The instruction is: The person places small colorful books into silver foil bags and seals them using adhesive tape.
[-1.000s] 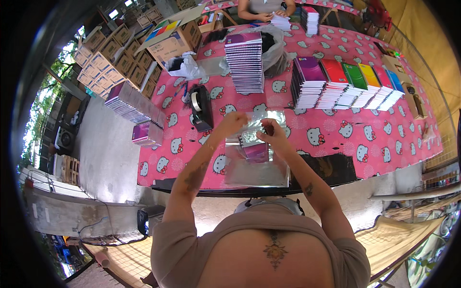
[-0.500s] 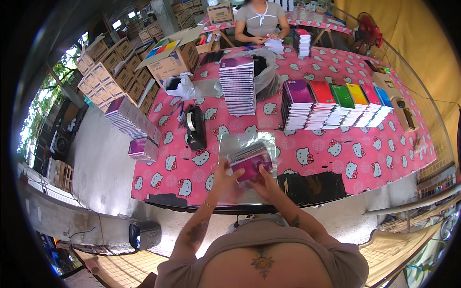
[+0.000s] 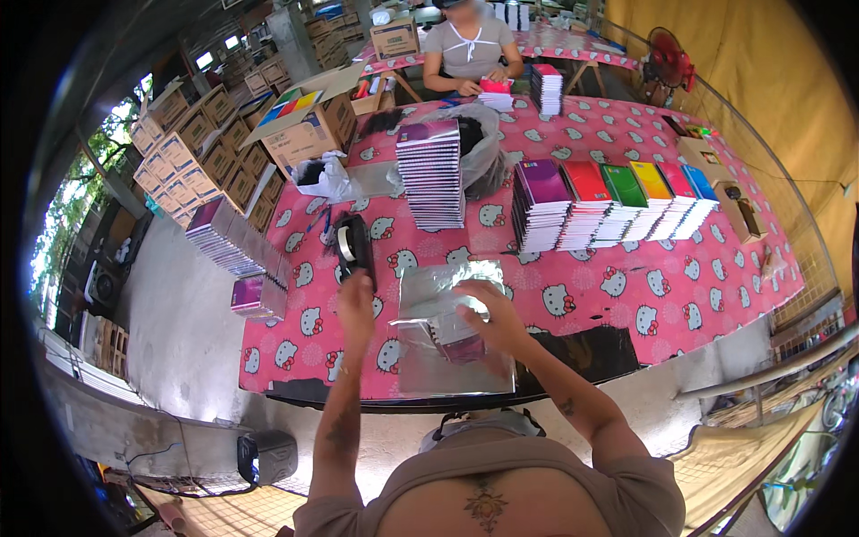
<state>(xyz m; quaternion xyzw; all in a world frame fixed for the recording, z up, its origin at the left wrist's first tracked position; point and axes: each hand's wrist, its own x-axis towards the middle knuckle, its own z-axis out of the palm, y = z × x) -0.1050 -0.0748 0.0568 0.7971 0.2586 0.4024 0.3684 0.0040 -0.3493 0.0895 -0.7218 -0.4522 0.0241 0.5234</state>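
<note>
My left hand (image 3: 356,309) reaches to the near end of a black tape dispenser (image 3: 355,242); its fingers are close together, and whether they pinch any tape is too blurred to see. My right hand (image 3: 494,315) is spread over a small bundle of purple notebooks (image 3: 461,345), thumb apart from the fingers. Clear shiny plastic sheeting (image 3: 434,279) lies beneath the bundle and folds partly over it. Part of the bundle is hidden by the plastic glare and my right hand.
Tall purple spiral notebooks (image 3: 429,174) stand beyond the plastic. To the right runs a row of coloured notebook stacks (image 3: 586,192). Wrapped bundles (image 3: 237,242) line the left edge. Cartons (image 3: 313,134) stand far left. Across the table, a person (image 3: 470,54) handles notebooks.
The purple notebook bundle went from both hands down onto the plastic, which now partly covers it. My left hand moved left to the tape dispenser; my right hand spread over the bundle.
</note>
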